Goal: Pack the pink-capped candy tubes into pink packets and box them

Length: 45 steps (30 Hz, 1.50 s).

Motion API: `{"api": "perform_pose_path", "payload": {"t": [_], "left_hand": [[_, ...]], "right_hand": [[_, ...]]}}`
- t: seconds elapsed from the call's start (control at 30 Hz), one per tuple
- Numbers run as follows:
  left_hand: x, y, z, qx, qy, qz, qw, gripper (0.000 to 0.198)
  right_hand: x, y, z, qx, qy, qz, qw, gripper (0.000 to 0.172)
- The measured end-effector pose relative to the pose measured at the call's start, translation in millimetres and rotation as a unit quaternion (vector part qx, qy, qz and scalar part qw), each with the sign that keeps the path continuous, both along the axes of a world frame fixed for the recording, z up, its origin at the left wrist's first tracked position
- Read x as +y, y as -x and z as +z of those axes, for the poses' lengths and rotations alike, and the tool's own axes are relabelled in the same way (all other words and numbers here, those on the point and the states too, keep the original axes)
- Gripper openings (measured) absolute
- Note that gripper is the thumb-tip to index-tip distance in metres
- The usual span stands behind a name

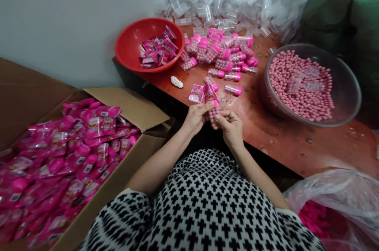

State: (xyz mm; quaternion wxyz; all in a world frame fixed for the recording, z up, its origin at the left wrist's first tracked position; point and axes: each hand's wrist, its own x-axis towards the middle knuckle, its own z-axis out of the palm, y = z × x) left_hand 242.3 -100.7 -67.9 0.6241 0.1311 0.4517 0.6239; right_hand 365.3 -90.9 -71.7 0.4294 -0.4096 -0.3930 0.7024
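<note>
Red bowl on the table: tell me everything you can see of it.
The red bowl is round and wide-mouthed, smooth, slightly glossy and plastic-looking. It sits upright, mouth up, near an edge of the reddish table. Small pink printed packets lie piled inside toward its right, leaving much of its left inner wall bare. Pink-capped tubes lie close to its right side.

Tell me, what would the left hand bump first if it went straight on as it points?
The left hand would first meet the bottle of pink balls in its grasp. Beyond, it seems aimed at loose bottles on the table, though depth is unclear.
</note>
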Motion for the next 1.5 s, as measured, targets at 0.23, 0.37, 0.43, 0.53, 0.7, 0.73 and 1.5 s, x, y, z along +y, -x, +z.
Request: {"api": "perform_pose_path", "payload": {"t": [0.23, 0.37, 0.43, 0.53, 0.7, 0.73, 1.5], "left_hand": [[-3, -2, 5.0, -0.012, 0.0, 0.02, 1.0, 0.035], [-1, -9, 5.3, -0.012, 0.003, 0.051, 0.999, 0.037], [-1, -10, 5.1, -0.002, -0.004, 0.039, 0.999, 0.036], [-2, -9, 4.9, 0.014, 0.0, 0.005, 1.0, 0.035], [-5, -9, 4.3, 0.025, 0.005, -0.006, 1.0, 0.036], [-5, -10, 4.4, 0.021, 0.004, 0.007, 1.0, 0.035], [-19, -5, 13.7, -0.047, -0.008, 0.082, 0.996, 0.034]], "right_hand": [[-4, 1, 2.1, -0.061, -0.064, -0.015, 0.996, 0.024], [-8, 1, -0.2, -0.088, -0.104, -0.015, 0.991, 0.022], [-9, 0, -0.9, -0.071, -0.087, -0.015, 0.994, 0.023], [-8, 0, -1.8, -0.033, -0.053, -0.016, 0.998, 0.023], [-5, -1, -7.7, 0.02, -0.02, -0.028, 0.999, 0.021], [-5, -1, -8.9, 0.024, -0.016, -0.026, 0.999, 0.022], [-18, 4, 5.0, -0.032, -0.042, -0.018, 0.998, 0.024]]}}
